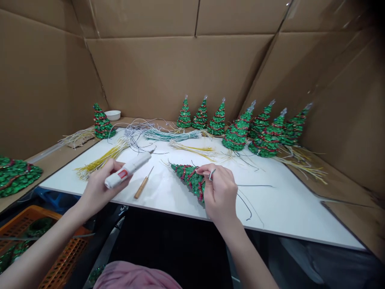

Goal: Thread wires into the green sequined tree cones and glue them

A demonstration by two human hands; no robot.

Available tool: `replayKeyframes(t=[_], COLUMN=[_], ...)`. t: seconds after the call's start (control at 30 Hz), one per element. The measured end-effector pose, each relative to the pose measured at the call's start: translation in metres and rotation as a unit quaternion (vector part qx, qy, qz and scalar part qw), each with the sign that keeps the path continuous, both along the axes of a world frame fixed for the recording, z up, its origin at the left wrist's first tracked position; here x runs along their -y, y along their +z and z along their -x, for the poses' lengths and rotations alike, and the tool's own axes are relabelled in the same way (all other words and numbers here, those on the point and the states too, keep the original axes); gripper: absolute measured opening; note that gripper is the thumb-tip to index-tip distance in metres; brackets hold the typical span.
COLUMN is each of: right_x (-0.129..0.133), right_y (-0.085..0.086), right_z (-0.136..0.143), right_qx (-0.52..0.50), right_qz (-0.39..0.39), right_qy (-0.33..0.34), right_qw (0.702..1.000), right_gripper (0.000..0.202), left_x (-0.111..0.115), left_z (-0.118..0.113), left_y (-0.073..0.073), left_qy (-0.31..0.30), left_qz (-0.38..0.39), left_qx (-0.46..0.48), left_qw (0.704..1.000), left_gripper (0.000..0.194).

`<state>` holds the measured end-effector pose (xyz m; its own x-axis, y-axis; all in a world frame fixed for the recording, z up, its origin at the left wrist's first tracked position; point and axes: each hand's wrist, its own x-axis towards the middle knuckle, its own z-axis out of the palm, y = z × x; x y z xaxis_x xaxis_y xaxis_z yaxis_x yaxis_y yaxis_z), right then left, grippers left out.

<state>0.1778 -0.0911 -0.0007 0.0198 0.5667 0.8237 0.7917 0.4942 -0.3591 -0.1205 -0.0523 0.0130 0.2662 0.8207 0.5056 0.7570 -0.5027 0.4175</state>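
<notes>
My left hand [105,182] is wrapped round a white tool [129,169] with a red patch, its narrow end pointing up and right above the table. A small green tree [188,174] with red garland lies on its side, its tip toward the left. My right hand [221,188] is at the tree's right part, fingers pinched, with thin wires coming out between them. The tree's base is hidden behind this hand. A wooden-handled awl [142,187] lies on the white board between my hands.
Several upright trees [237,130] stand along the back and right of the white board [285,208]. Yellow wires [104,158] and green wires [171,135] lie in bundles. A white bowl [113,115] is at the back left, an orange basket [64,257] below left. Cardboard walls [150,72] enclose the table.
</notes>
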Motion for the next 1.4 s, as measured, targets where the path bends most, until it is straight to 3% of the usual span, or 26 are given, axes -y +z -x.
replayKeyframes(t=[0.13, 0.23, 0.43, 0.67, 0.97, 1.13, 1.4], right_x=[0.002, 0.004, 0.008, 0.013, 0.015, 0.005, -0.021], right_y=[-0.001, 0.0, 0.001, -0.004, -0.008, -0.014, -0.001], right_z=[0.006, 0.007, -0.004, -0.012, -0.031, -0.037, -0.062], right_qx=[0.019, 0.012, -0.113, -0.199, -0.277, -0.374, -0.532], right_qz=[-0.008, 0.001, 0.026, 0.013, -0.044, 0.008, 0.06], right_qy=[-0.012, -0.003, 0.075, 0.141, 0.109, 0.143, 0.194], right_qw=[1.0, 1.0, 0.99, 0.97, 0.954, 0.916, 0.822], right_gripper=[0.021, 0.021, 0.027, 0.032, 0.037, 0.042, 0.046], left_x=[0.005, 0.004, 0.006, 0.004, -0.001, 0.0, -0.001], left_z=[-0.014, -0.025, -0.037, -0.034, -0.019, -0.017, -0.012], left_y=[0.006, 0.008, 0.013, 0.007, 0.007, 0.006, 0.0], left_qy=[-0.039, -0.039, -0.038, -0.042, -0.017, -0.02, -0.023], left_qz=[0.078, 0.094, 0.103, 0.109, 0.096, 0.097, 0.087], left_qx=[-0.024, -0.07, -0.092, -0.082, -0.079, -0.073, -0.062], left_qw=[0.996, 0.992, 0.99, 0.99, 0.992, 0.992, 0.994], left_gripper=[0.024, 0.022, 0.019, 0.021, 0.032, 0.032, 0.032])
